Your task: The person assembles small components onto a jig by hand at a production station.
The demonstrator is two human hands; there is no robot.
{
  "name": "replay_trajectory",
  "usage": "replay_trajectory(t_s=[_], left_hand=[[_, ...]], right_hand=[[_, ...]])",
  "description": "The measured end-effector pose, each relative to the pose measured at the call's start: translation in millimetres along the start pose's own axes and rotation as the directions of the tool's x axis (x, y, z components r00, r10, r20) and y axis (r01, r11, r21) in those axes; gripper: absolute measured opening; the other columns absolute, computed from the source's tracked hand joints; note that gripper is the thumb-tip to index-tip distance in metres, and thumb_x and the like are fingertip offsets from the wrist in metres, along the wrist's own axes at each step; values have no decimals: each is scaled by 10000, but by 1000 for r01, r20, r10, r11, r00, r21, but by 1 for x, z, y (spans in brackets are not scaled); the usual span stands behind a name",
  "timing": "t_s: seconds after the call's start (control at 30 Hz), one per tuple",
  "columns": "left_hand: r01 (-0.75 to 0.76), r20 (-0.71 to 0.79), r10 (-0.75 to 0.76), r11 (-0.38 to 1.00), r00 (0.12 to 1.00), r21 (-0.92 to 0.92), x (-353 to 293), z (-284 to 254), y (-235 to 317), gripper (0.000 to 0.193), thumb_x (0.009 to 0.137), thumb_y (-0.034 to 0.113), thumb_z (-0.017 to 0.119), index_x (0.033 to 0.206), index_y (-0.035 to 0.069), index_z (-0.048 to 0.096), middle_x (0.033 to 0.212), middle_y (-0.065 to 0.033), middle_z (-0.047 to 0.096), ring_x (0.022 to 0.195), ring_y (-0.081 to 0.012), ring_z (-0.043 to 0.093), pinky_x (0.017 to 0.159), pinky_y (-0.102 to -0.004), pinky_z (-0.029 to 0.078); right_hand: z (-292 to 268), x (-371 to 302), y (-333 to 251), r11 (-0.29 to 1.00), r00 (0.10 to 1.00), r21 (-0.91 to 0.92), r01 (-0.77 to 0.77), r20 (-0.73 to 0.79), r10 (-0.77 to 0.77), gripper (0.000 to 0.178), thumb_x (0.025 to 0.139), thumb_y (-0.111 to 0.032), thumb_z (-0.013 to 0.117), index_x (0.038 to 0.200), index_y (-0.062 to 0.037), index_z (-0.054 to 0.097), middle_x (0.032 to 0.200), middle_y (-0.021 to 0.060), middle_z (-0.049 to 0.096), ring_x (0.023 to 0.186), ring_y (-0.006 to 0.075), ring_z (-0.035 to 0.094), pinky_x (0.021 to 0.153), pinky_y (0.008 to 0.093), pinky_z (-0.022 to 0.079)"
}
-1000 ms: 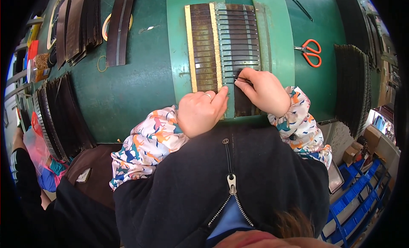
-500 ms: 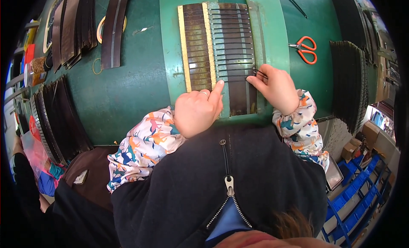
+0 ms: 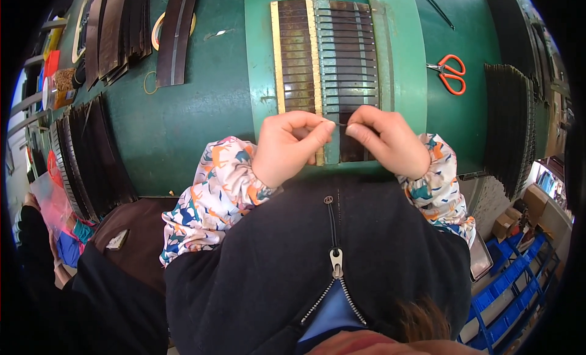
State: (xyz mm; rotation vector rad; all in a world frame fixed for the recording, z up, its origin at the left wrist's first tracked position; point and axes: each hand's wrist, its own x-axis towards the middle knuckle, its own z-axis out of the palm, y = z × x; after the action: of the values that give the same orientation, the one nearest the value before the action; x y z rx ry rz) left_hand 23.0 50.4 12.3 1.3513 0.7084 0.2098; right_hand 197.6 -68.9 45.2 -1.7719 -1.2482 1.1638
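Observation:
A thin black cord [image 3: 341, 124] is stretched between my two hands over the lower part of a slotted board [image 3: 331, 144]. My left hand [image 3: 293, 144] pinches one end between thumb and index finger. The other end is in the pinch of my right hand [image 3: 389, 141]. Above my hands, several black cords [image 3: 348, 56] lie side by side across the board's right half, over a dark brown strip [image 3: 353, 150]. A yellowish ruled edge [image 3: 316, 56] runs down the board's middle. Dark segmented strip [image 3: 296, 50] shows on its left half. My fingers hide the lowest rows.
Red-handled scissors [image 3: 452, 75] lie right of the board on the green table [image 3: 201, 123], below two loose black cords [image 3: 439, 12]. Stacks of dark strips [image 3: 510, 117] stand at the right; more strips [image 3: 116, 37] lie at the upper left. Part of another person [image 3: 36, 239] shows at far left.
My left hand has lifted off the board's middle edge and now pinches a cord. My right hand has moved lower and toward it. The whole view has shifted slightly.

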Motion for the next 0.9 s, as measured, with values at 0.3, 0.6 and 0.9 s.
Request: replay_trajectory(t_s=[0.3,0.6,0.9], left_hand=[[-521,210,607,398,767,755,-4,-6,-17,118,749,154,747,835,95,694,627,-24,518,496,-194,548,457,-326,434],[-480,293,538,246,790,842,-5,2,-14,244,772,199,720,995,102,700,622,-14,499,501,-175,545,458,-326,435],[-492,312,533,236,787,838,-5,-2,-15,274,794,230,702,1038,105,696,631,-18,515,503,-181,554,462,-331,450]], right_hand=[[-6,4,19,977,991,-165,-137,-24,135,202,901,-173,603,861,23,635,675,152,602,597,272,574,577,360,454],[-4,9,19,958,987,-239,-162,-57,152,252,888,-212,638,827,32,634,591,140,552,497,230,486,508,355,405],[-21,-4,17,857,936,-376,-351,-126,328,297,831,-274,682,808,16,621,656,170,623,607,357,611,565,422,477]])
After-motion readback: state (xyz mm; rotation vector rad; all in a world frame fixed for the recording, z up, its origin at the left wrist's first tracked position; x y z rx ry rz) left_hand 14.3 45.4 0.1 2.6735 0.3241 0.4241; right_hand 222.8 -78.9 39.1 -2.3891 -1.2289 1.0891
